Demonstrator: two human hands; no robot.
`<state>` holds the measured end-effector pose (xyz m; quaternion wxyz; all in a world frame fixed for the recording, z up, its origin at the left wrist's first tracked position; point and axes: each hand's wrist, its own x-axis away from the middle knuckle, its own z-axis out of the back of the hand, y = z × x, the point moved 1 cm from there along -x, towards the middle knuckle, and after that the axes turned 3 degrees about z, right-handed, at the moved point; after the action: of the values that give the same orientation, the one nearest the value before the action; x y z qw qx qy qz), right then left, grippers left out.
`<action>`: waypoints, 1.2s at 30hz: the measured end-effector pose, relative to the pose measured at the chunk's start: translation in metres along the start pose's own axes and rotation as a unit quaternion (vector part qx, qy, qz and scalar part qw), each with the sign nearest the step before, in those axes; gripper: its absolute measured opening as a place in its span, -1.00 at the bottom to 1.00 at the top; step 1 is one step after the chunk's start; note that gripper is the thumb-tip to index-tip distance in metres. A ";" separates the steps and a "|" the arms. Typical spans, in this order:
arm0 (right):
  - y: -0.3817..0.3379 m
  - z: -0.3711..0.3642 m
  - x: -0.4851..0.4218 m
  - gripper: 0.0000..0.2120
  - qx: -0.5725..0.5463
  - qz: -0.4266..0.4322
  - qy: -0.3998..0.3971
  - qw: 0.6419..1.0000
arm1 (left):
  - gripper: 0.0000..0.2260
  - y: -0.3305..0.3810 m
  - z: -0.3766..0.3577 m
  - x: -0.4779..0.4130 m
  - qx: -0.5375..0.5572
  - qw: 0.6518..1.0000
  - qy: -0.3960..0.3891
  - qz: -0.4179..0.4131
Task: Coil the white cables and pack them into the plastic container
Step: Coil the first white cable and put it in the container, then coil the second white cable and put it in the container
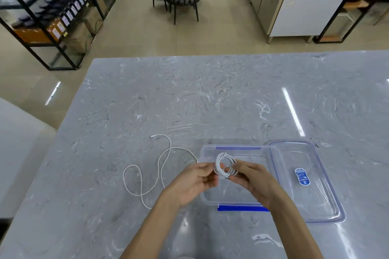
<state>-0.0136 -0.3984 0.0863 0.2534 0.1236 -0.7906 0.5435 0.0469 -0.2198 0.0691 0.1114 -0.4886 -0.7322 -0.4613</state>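
A small coil of white cable (225,165) hangs between both my hands, just above the clear plastic container (237,150). My left hand (192,183) pinches the coil's left side. My right hand (250,178) grips its right side with fingertips. A loose white cable (160,160) snakes over the marble table to the left, its plug end at the far tip; its near end runs towards my left hand, and I cannot tell whether it joins the coil. The container is open, with blue latches at its front and back.
The container's clear lid (311,183), with a blue sticker, lies flat to the right of the container. The grey marble table (189,94) stretches far ahead. Beyond its far edge stand shelving, a black chair and a steel counter.
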 end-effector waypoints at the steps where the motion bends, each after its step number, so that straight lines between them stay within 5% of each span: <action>1: -0.001 0.002 -0.002 -0.75 -0.005 -0.005 -0.009 1.000 | -0.81 -0.001 0.000 -0.002 0.020 1.000 0.010 0.015; 9: 0.004 0.023 -0.014 -0.79 -0.029 -0.045 -0.009 0.999 | -0.89 -0.011 0.014 -0.011 -0.142 0.983 0.097 -0.063; 16: 0.025 0.012 -0.054 -0.77 0.226 0.033 0.101 0.968 | -0.80 -0.010 0.026 -0.020 -0.404 0.818 0.338 -0.229; 24: 0.057 -0.006 -0.089 -0.75 0.334 0.028 0.118 0.935 | -0.62 -0.020 0.027 -0.032 -0.459 0.819 0.293 -0.180; 27: 0.064 -0.008 -0.090 -0.72 0.448 0.034 0.146 0.881 | -0.66 -0.024 0.030 -0.033 -0.462 0.823 0.291 -0.157; 36: 0.063 0.006 -0.080 -0.75 0.376 0.012 0.196 0.906 | -0.64 -0.027 0.028 -0.030 -0.469 0.824 0.280 -0.147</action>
<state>0.0226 -0.3863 -0.0082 0.3315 0.0912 -0.4638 0.8165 0.0480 -0.2190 0.0199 -0.0003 -0.2181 -0.4278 -0.8772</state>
